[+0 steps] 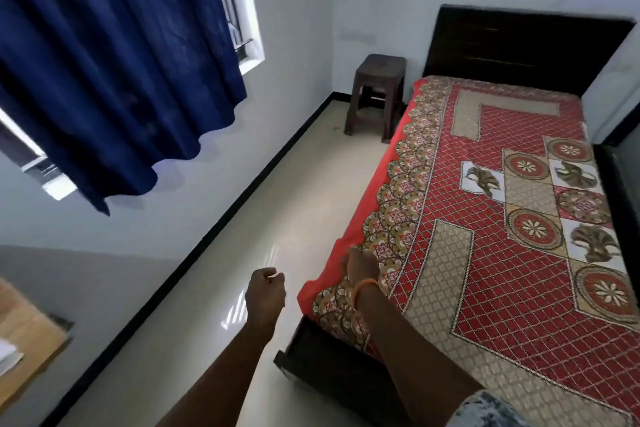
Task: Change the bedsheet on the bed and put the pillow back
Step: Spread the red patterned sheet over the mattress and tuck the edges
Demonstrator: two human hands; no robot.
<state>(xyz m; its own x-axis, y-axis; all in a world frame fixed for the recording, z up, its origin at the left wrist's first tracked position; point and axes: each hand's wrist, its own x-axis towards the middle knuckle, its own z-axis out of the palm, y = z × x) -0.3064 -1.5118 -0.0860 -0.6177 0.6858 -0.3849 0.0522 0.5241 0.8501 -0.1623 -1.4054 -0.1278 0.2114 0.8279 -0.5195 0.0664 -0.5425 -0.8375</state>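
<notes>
Head view, wide-angle, tilted. Red patterned sheet [502,218] lies spread flat over the bed [332,367], reaching up to the dark headboard [526,48]; near edge hangs over the side w/ scalloped border showing.

Right hand [360,263] is at the sheet's near-left edge, close to the foot corner; fingers look curled onto the cloth, prob. pinching the edge, but blur makes the grip hard to confirm. Left hand [266,284] hangs over the floor [277,191], apart from the bed, fingers curled in a loose fist, holding nothing that I can see.

Progress (judgement): cannot tell whether this red sheet is the old one about to come off or the fresh one being straightened. It lies smooth, so either start or late stage. Pillow: none in view, so putting it back is not yet done.

Hidden/unclear: bed's right side and foot end cut off by frame; no 2nd sheet visible. Stool [377,94] beside headboard carries nothing visible. Curtain [114,55] covers most of the window. Surface [27,333] at lower left is cut off, w/ something pale on it, not identifiable.
</notes>
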